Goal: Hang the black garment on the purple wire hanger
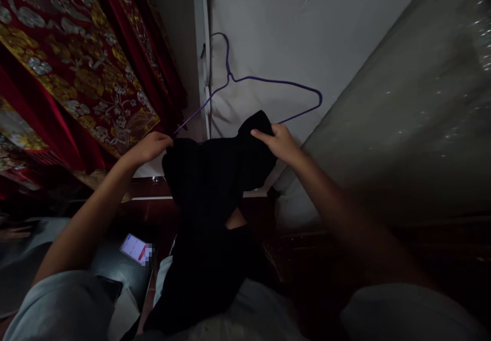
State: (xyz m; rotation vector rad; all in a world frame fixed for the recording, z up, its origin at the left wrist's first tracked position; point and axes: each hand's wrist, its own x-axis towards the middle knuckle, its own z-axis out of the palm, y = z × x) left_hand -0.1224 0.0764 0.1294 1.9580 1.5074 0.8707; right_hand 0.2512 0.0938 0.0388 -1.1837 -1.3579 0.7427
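A black garment [215, 172] hangs between my two hands, its lower part falling toward my lap. My left hand [154, 145] pinches its upper left edge, close to the left end of a purple wire hanger [276, 80]. My right hand [283, 142] grips the raised upper right part, thumb on top. The hanger's hook points up beside the edge of a white panel, and its right arm stands out bare. The left and lower parts of the hanger run behind or into the cloth; which of these I cannot tell.
Red curtains [95, 60] with gold and silver patterns hang at the left. A white wall panel [276, 24] stands behind the hanger, and a shiny greyish sheet [402, 126] slopes along the right. A lit phone [134, 248] lies on a dark surface at lower left.
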